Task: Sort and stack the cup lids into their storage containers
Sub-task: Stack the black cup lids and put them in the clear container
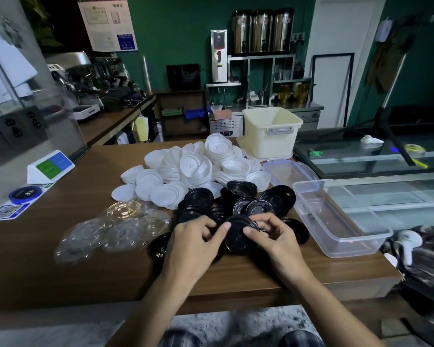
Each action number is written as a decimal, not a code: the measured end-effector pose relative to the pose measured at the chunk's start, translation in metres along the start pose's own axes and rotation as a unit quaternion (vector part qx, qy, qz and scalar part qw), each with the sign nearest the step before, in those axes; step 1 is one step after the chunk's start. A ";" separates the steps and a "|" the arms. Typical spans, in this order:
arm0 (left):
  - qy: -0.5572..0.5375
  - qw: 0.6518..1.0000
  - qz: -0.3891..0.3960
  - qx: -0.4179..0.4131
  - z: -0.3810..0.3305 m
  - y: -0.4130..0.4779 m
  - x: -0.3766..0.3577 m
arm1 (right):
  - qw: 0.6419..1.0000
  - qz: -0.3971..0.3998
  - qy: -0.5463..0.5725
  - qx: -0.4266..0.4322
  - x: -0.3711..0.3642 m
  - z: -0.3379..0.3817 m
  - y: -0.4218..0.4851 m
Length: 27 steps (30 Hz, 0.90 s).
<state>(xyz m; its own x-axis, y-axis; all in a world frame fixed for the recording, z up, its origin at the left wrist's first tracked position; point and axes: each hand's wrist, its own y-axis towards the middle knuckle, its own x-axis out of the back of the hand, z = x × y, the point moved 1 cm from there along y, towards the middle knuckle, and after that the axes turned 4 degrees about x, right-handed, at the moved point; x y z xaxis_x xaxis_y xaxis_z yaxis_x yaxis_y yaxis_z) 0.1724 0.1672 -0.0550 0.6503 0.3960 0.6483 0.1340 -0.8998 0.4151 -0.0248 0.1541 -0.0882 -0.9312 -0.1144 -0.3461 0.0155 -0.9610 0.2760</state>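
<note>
The grip of each hand is pinched on one round black plastic cup lid [237,237]: the left hand [193,237] takes its left edge and the right hand [276,236] its right edge, both thumbs lying on the top face and the fingers curled behind it. Whether more lids are stacked under it cannot be told. The lid is held just above the near part of the brown wooden surface [85,259], in front of a loose heap of black plastic lids [261,201], more than ten, overlapping and tilted. Left of the hands lie thin clear plastic lids [120,229], about five, partly overlapping. Behind the black heap spreads a larger mound of white plastic lids [193,169], too many to count, some in short leaning stacks. To the right stands one clear rectangular plastic container [356,242], near the black heap, with one flat clear blue-trimmed container lid [290,172] behind it. One cream square plastic tub with a grey handle [271,144] stands at the far right of the mound. At far left sit one white wedge-shaped card stand [50,166] and one round blue disc [25,194]. Three steel urns [262,31] stand on a shelf against the green wall.
</note>
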 end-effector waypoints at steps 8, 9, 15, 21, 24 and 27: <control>-0.224 0.964 0.136 0.045 0.002 0.014 -0.007 | 0.999 0.036 0.018 -0.026 0.001 -0.003 0.000; -0.241 0.962 0.120 0.052 0.003 0.013 -0.008 | 0.998 0.046 0.018 -0.028 0.001 -0.005 0.000; -0.189 0.980 0.064 -0.017 0.013 -0.001 -0.003 | 0.998 0.061 -0.012 -0.024 0.001 -0.006 0.002; 0.046 0.972 0.126 -0.191 0.060 -0.010 0.017 | 0.999 0.041 -0.032 0.008 -0.004 -0.005 0.010; 0.073 0.964 0.144 -0.211 0.065 -0.012 0.016 | 0.997 0.038 -0.062 0.028 -0.008 -0.007 0.015; 0.093 0.955 0.159 -0.231 0.064 -0.013 0.013 | 0.993 0.021 -0.106 0.054 -0.007 -0.013 0.016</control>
<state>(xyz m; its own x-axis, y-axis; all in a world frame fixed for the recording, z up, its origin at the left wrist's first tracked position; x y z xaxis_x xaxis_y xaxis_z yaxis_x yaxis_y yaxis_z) 0.2266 0.1724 -0.0928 0.4529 0.1814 0.8729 -0.4204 -0.8199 0.3885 -0.0137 0.1368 -0.0931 -0.9864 -0.0874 -0.1392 0.0276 -0.9230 0.3838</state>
